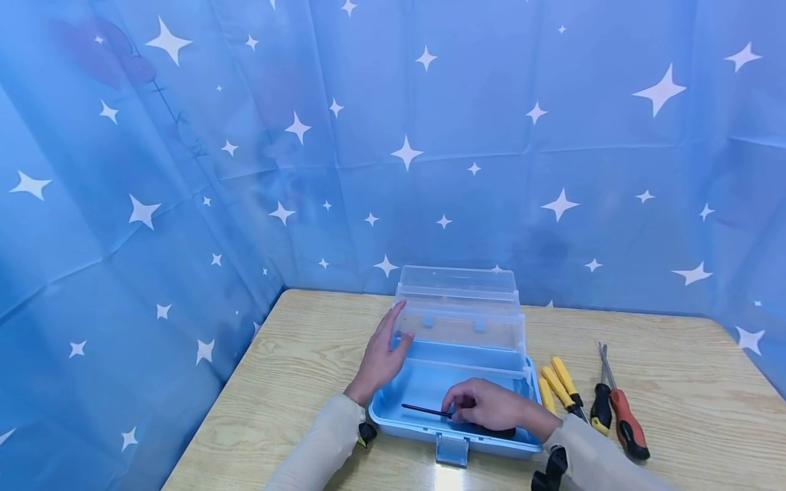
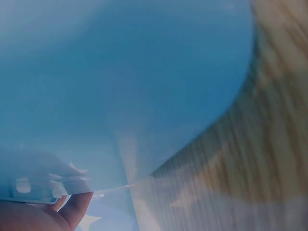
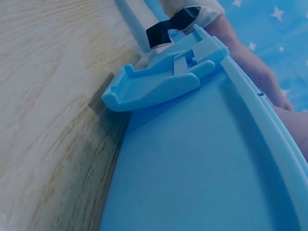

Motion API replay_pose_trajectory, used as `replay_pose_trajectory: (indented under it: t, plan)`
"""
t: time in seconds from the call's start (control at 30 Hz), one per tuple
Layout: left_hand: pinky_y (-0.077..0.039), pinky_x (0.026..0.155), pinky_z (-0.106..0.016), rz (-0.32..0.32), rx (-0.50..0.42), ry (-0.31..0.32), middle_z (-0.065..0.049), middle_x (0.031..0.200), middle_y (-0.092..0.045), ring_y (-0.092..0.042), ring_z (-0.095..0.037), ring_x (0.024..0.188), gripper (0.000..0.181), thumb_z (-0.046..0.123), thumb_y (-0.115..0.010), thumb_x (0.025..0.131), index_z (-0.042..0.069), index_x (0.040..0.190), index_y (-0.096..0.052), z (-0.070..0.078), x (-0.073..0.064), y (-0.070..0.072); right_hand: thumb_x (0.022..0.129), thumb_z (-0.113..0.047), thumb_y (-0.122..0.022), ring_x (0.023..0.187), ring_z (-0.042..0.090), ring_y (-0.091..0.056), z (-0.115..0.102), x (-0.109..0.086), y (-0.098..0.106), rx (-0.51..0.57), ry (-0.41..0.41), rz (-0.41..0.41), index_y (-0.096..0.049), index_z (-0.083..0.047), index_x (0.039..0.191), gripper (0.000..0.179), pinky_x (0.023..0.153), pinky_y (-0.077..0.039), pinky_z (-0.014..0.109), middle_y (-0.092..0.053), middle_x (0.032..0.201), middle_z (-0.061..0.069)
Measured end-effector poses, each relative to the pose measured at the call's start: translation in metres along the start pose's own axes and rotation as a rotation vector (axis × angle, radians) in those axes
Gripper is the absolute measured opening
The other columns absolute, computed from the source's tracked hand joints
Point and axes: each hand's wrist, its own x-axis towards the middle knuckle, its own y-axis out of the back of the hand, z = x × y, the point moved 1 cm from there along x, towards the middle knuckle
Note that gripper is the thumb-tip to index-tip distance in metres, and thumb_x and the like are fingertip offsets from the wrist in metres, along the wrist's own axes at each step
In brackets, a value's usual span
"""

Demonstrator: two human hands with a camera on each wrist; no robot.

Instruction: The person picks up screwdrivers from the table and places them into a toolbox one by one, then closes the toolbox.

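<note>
A light blue toolbox (image 1: 424, 382) stands with its clear lid (image 1: 460, 300) raised at the back. My left hand (image 1: 382, 354) is at the lid's left edge, fingers extended and thumb spread; the left wrist view shows the fingers (image 2: 77, 209) right at the clear edge. Inside the box, my right hand (image 1: 488, 404) pinches a black screwdriver (image 1: 425, 410), its thin shaft pointing left and its dark handle low along the front wall. The palm hides its middle. On the box front, the blue latch (image 3: 159, 82) hangs down unfastened.
Right of the box lie yellow-handled tools (image 1: 557, 387), a black-and-yellow screwdriver (image 1: 601, 409) and a red-and-black screwdriver (image 1: 628, 419). They rest on a wood-grain table (image 1: 295, 354). A blue curtain with white stars (image 1: 460, 136) hangs behind the table and along its left.
</note>
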Motion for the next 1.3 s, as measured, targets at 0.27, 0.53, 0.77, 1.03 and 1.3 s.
replay_pose_trajectory:
  t: [0.27, 0.53, 0.77, 1.03, 1.3]
  plan:
    - [-0.034, 0.113, -0.06, -0.002, -0.005, 0.019, 0.006, 0.162, -0.027, -0.03, -0.027, 0.148, 0.059, 0.036, -0.05, 0.103, 0.047, 0.154, -0.022, 0.0023, 0.0005, 0.0006, 0.098, -0.009, -0.059, 0.07, 0.006, -0.057, 0.0005, 0.0, 0.0021, 0.012, 0.004, 0.031, -0.071, -0.012, 0.11, 0.018, 0.064, -0.048, 0.023, -0.068, 0.086, 0.004]
    - [-0.036, 0.112, -0.059, -0.003, 0.004, 0.02, 0.006, 0.162, -0.027, -0.031, -0.026, 0.147, 0.059, 0.037, -0.05, 0.103, 0.05, 0.153, -0.021, 0.0005, 0.0011, -0.0005, 0.1, -0.012, -0.057, 0.075, 0.008, -0.058, -0.0007, -0.0011, 0.0025, 0.065, 0.024, 0.023, -0.069, -0.01, 0.115, 0.02, 0.067, -0.048, 0.023, -0.07, 0.092, 0.006]
    - [-0.036, 0.112, -0.058, -0.001, 0.005, 0.022, 0.007, 0.162, -0.027, -0.033, -0.026, 0.146, 0.059, 0.039, -0.05, 0.103, 0.05, 0.153, -0.021, 0.0007, 0.0002, 0.0002, 0.1, -0.015, -0.057, 0.076, 0.006, -0.057, -0.0026, -0.0015, 0.0025, 0.075, 0.073, 0.006, -0.068, -0.009, 0.117, 0.021, 0.068, -0.048, 0.022, -0.07, 0.093, 0.007]
    - [-0.036, 0.111, -0.06, 0.002, -0.001, 0.009, 0.002, 0.162, -0.028, -0.033, -0.029, 0.146, 0.06, 0.032, -0.051, 0.103, 0.045, 0.155, -0.023, 0.001, 0.0001, 0.0002, 0.101, -0.016, -0.056, 0.079, 0.004, -0.059, 0.0013, 0.0008, 0.0012, 0.07, 0.13, -0.005, -0.066, -0.008, 0.12, 0.023, 0.07, -0.051, 0.023, -0.071, 0.097, 0.008]
    - [-0.035, 0.113, -0.058, 0.004, 0.008, 0.005, 0.003, 0.162, -0.029, -0.032, -0.028, 0.147, 0.06, 0.034, -0.051, 0.103, 0.045, 0.154, -0.022, -0.0009, -0.0004, -0.0009, 0.102, -0.015, -0.055, 0.08, 0.005, -0.059, -0.0016, -0.001, 0.0012, 0.076, 0.163, -0.008, -0.066, -0.007, 0.122, 0.024, 0.071, -0.051, 0.022, -0.07, 0.096, 0.004]
